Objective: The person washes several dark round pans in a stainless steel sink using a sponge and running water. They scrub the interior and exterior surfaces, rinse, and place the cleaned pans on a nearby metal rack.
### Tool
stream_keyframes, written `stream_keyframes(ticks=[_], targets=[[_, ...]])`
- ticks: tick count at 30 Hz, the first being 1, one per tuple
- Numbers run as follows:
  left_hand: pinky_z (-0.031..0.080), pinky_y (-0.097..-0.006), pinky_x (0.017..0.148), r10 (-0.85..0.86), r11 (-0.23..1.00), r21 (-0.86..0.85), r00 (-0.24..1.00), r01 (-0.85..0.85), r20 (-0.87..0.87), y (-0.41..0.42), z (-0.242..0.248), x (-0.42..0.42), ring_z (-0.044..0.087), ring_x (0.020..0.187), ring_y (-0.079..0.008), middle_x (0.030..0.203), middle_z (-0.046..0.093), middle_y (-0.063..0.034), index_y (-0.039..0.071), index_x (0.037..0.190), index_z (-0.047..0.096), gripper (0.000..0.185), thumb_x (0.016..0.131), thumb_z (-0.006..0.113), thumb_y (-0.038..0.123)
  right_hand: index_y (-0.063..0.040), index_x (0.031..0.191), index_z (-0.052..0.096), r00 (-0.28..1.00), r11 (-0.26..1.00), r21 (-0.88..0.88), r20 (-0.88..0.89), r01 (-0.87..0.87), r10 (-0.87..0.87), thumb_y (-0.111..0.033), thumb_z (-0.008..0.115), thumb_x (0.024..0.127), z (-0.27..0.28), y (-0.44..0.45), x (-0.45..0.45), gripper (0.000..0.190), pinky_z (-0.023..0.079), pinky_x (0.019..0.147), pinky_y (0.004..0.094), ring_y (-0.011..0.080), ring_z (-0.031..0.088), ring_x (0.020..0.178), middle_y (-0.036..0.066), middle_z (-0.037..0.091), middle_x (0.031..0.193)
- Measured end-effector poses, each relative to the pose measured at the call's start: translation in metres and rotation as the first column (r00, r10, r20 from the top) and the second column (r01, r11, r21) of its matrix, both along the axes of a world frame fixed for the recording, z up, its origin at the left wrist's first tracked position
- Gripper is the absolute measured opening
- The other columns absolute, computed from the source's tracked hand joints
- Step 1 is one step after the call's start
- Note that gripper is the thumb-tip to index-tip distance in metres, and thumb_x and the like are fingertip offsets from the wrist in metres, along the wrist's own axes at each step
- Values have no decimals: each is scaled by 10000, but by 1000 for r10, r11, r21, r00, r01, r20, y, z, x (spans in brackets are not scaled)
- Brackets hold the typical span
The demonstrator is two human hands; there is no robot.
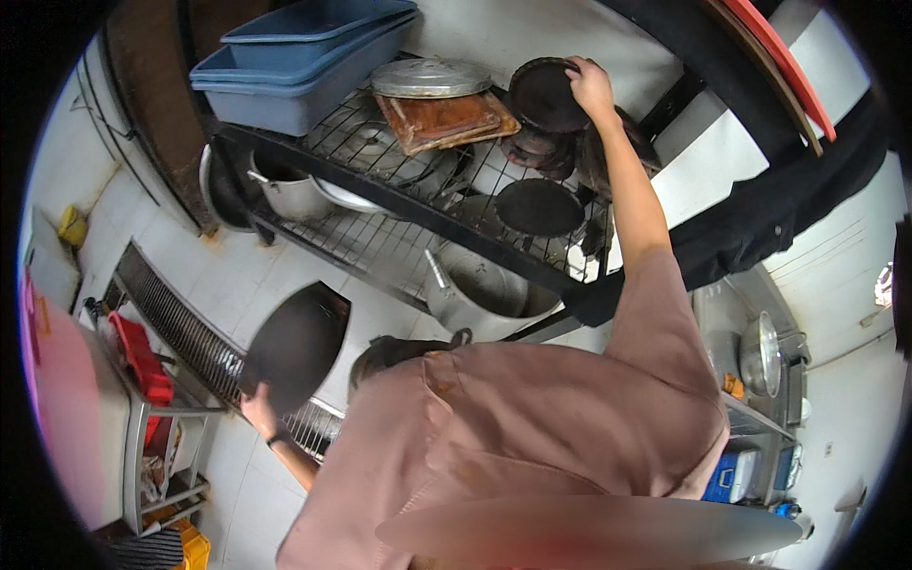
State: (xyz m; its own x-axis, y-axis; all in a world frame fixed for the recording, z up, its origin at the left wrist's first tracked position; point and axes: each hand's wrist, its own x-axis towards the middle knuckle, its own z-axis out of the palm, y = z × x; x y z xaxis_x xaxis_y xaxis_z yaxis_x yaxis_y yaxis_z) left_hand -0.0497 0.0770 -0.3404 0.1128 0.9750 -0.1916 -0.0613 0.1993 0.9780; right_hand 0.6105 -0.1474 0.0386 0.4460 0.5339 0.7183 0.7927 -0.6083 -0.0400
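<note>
My left hand [260, 413], with a dark band on its wrist, grips the edge of a dark flat plate [296, 349] with one angular end. That plate is held out over the tiled floor, away from the rack. My right hand [591, 89] reaches to the upper shelf of a black metal wire rack [385, 206]. Its fingers are closed on the rim of a round black pan [545, 96], which is tilted up. Below it sits a stack of dark, worn pieces [538, 151], partly hidden. Another round black plate [540, 206] lies nearer the shelf's front edge.
Blue plastic tubs [306, 71] are stacked at the shelf's left. Beside them, a metal lid [431, 77] rests on brown boards [456, 122]. Large metal pots [484, 285] stand on the lower level. A floor drain grate [178, 306] crosses the tiles. A metal cart [171, 456] stands left.
</note>
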Motion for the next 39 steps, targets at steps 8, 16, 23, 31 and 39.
stream_keyframes(ticks=[8,16,23,31,39], targets=[[433,-263,769,19,998,61,995,-25,98,125,62,125,559,824,-151,956,619,-47,-38,1059,590,336,746,623,80,-89,1034,569,973,813,-561,61,-153,225,7,545,707,-78,58,44,341,481,814,378,277,496,998,105,482,995],[453,-290,737,-116,993,-21,993,116,15,124,106,152,559,808,-159,946,603,-52,-16,1044,583,317,742,619,72,-267,1418,197,910,719,-626,-37,302,-414,-208,625,767,-178,10,87,781,194,1031,557,361,214,1309,164,217,1427],[430,-312,800,-402,911,-59,911,408,91,134,144,191,555,855,-181,962,602,-76,-28,1022,566,337,703,652,35,-260,1377,336,758,946,-305,-589,112,-280,-490,633,758,-171,1,49,724,81,997,679,362,159,1358,159,186,1473],[389,-474,934,-691,647,-6,588,763,421,88,212,404,493,1088,-274,1196,525,-130,20,1214,485,611,681,719,206,-14,1257,482,386,899,407,-865,163,322,-193,558,896,-212,-130,-185,410,430,919,311,181,536,1075,106,569,1181],[505,-444,726,-508,544,26,305,839,806,-189,282,712,600,864,-260,1007,600,-110,-6,1060,517,383,722,689,43,-43,1350,372,331,322,485,-840,813,430,-146,506,902,-274,-216,-446,479,412,895,302,191,528,1092,104,504,1277]])
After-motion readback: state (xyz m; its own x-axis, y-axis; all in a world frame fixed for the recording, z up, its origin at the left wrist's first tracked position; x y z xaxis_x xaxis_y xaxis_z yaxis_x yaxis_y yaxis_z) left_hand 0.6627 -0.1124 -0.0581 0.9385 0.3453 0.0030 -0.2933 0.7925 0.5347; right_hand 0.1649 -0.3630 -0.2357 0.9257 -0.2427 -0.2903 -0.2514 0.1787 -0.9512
